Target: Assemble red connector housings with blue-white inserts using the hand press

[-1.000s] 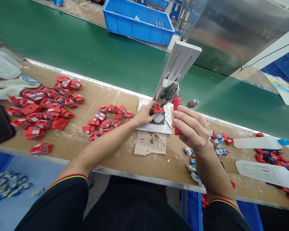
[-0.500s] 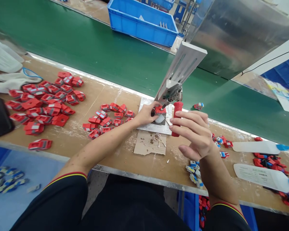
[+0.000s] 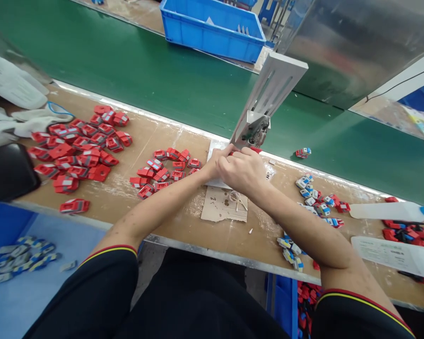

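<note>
My left hand [image 3: 215, 162] reaches to the base of a metal toggle clamp [image 3: 257, 132] on an upright slotted bracket [image 3: 281, 77]. Its fingertips are pinched around a small red plastic toy-car body, mostly hidden by my right hand. My right hand [image 3: 242, 169] is curled closed over the same spot, against my left fingers; what lies inside it is hidden. Just behind its knuckles shows a bit of the clamp's red handle [image 3: 256, 149]. Beneath both hands is a light metal base plate [image 3: 214, 146].
Red toy-car bodies lie in a big pile [image 3: 81, 146] and a smaller group [image 3: 162, 172] to the left. Blue-and-white cars [image 3: 309, 190] and plastic bottles [image 3: 385, 211] are at right. Cardboard [image 3: 219, 212] with cotton swabs lies in front. Behind run a green belt [image 3: 134, 75] and blue crate [image 3: 212, 40].
My right hand has left its spread pose beside the red handle, moved left and closed over my left fingertips. The handle is now mostly hidden. The view has shifted slightly.
</note>
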The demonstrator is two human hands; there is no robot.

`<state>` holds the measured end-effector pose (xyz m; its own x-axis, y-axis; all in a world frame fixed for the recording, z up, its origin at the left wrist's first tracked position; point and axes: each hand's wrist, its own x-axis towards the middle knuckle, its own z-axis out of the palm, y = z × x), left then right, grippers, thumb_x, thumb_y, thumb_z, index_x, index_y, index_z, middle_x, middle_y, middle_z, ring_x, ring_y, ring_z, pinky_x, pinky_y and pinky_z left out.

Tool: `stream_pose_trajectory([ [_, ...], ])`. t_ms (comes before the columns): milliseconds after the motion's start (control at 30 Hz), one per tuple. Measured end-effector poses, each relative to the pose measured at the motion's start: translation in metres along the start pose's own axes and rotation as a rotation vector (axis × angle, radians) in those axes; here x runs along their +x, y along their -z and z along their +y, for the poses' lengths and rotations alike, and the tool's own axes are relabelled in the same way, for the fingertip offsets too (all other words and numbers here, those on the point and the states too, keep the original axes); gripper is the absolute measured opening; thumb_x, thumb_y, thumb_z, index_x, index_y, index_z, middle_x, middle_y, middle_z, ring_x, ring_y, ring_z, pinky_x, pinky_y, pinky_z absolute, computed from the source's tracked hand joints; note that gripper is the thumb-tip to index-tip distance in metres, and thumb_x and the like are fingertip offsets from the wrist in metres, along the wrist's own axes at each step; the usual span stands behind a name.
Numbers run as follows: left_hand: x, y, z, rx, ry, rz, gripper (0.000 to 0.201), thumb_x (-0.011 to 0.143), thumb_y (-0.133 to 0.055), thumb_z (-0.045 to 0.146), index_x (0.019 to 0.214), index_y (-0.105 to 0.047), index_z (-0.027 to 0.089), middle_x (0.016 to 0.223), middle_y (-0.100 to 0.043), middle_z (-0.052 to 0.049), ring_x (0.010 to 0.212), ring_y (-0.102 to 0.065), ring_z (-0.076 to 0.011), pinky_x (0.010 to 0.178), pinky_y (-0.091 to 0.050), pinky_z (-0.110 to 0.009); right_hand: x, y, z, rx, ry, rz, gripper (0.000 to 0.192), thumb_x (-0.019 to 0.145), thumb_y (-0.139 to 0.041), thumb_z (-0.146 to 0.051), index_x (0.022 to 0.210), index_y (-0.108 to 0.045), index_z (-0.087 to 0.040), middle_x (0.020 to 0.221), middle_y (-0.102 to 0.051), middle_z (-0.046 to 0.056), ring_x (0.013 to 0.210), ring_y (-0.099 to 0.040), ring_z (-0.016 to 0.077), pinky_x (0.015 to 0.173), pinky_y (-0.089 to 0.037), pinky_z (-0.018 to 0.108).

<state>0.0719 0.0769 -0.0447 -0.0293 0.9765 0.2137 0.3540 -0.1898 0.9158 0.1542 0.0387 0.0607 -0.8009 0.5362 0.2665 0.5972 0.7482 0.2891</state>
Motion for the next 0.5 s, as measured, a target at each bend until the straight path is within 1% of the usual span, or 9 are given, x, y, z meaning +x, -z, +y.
stream_pose_trajectory([
  [67,-0.002,-0.025,0.023,0.089,0.195,0.283,0.020,0.101,-0.048,0.021,0.098,-0.068,0.018,0.090,-0.073,-0.015,0.102,-0.069,-0.0346,0.100,-0.049,-0.064,0.000,-0.007,0.002,0.019,-0.001,0.004,0.036,0.098,-0.046,-0.009,0.080,-0.076,-0.016,0.066,-0.072,0.010,0.068,-0.061,0.0215,0.067,-0.035,0.039],
  [133,-0.002,-0.045,0.043,0.116,0.252,0.352,0.026,0.103,-0.040,0.019,0.101,-0.067,0.016,0.098,-0.072,-0.020,0.110,-0.065,-0.0381,0.099,-0.046,-0.068,0.000,-0.013,0.004,0.047,-0.017,0.011,0.036,0.098,-0.045,-0.007,0.081,-0.076,-0.016,0.069,-0.072,0.011,0.071,-0.060,0.0224,0.069,-0.034,0.040],
  [167,-0.002,-0.052,0.050,0.105,0.266,0.366,0.027,0.102,-0.039,0.019,0.103,-0.066,0.016,0.103,-0.071,-0.021,0.115,-0.063,-0.0394,0.099,-0.045,-0.068,0.000,-0.016,0.004,0.064,-0.028,0.015,0.036,0.099,-0.045,-0.007,0.082,-0.076,-0.016,0.071,-0.072,0.011,0.073,-0.060,0.0226,0.070,-0.034,0.040],
  [200,-0.001,-0.056,0.055,0.084,0.263,0.367,0.027,0.102,-0.039,0.018,0.104,-0.066,0.016,0.106,-0.070,-0.022,0.119,-0.061,-0.0403,0.099,-0.044,-0.069,0.001,-0.018,0.005,0.080,-0.038,0.016,0.036,0.099,-0.045,-0.008,0.084,-0.076,-0.016,0.074,-0.073,0.012,0.075,-0.060,0.0228,0.071,-0.033,0.040],
  [267,0.000,-0.053,0.055,0.046,0.253,0.394,0.026,0.100,-0.041,0.017,0.103,-0.066,0.016,0.108,-0.070,-0.022,0.124,-0.058,-0.0402,0.101,-0.042,-0.067,0.003,-0.024,0.005,0.110,-0.055,0.002,0.035,0.100,-0.045,-0.008,0.086,-0.076,-0.014,0.079,-0.074,0.014,0.077,-0.059,0.0233,0.073,-0.032,0.041],
  [333,0.000,-0.040,0.048,0.030,0.189,0.362,0.024,0.099,-0.041,0.016,0.099,-0.066,0.018,0.104,-0.070,-0.020,0.120,-0.061,-0.0381,0.101,-0.042,-0.065,0.006,-0.027,0.005,0.142,-0.068,-0.018,0.036,0.099,-0.044,-0.008,0.085,-0.076,-0.013,0.081,-0.075,0.016,0.076,-0.057,0.0234,0.074,-0.031,0.041],
  [367,-0.001,-0.031,0.042,0.027,0.138,0.310,0.024,0.099,-0.041,0.017,0.096,-0.065,0.018,0.099,-0.070,-0.019,0.115,-0.064,-0.0364,0.099,-0.044,-0.064,0.008,-0.027,0.006,0.160,-0.069,-0.021,0.036,0.099,-0.044,-0.008,0.084,-0.076,-0.013,0.081,-0.075,0.016,0.075,-0.055,0.0230,0.074,-0.031,0.041],
  [400,-0.002,-0.021,0.036,0.012,0.046,0.188,0.022,0.099,-0.043,0.019,0.097,-0.065,0.018,0.096,-0.070,-0.017,0.110,-0.066,-0.0349,0.097,-0.046,-0.062,0.009,-0.027,0.007,0.178,-0.066,-0.019,0.035,0.098,-0.044,-0.008,0.082,-0.075,-0.013,0.080,-0.075,0.016,0.074,-0.054,0.0224,0.074,-0.032,0.041],
  [500,-0.006,0.007,0.019,-0.018,-0.115,0.017,0.015,0.097,-0.052,0.025,0.098,-0.065,0.020,0.088,-0.072,-0.012,0.096,-0.069,-0.0297,0.094,-0.051,-0.057,0.006,-0.026,0.006,0.195,-0.040,0.006,0.036,0.101,-0.045,-0.016,0.077,-0.073,-0.017,0.076,-0.073,0.012,0.073,-0.054,0.0210,0.074,-0.034,0.040],
])
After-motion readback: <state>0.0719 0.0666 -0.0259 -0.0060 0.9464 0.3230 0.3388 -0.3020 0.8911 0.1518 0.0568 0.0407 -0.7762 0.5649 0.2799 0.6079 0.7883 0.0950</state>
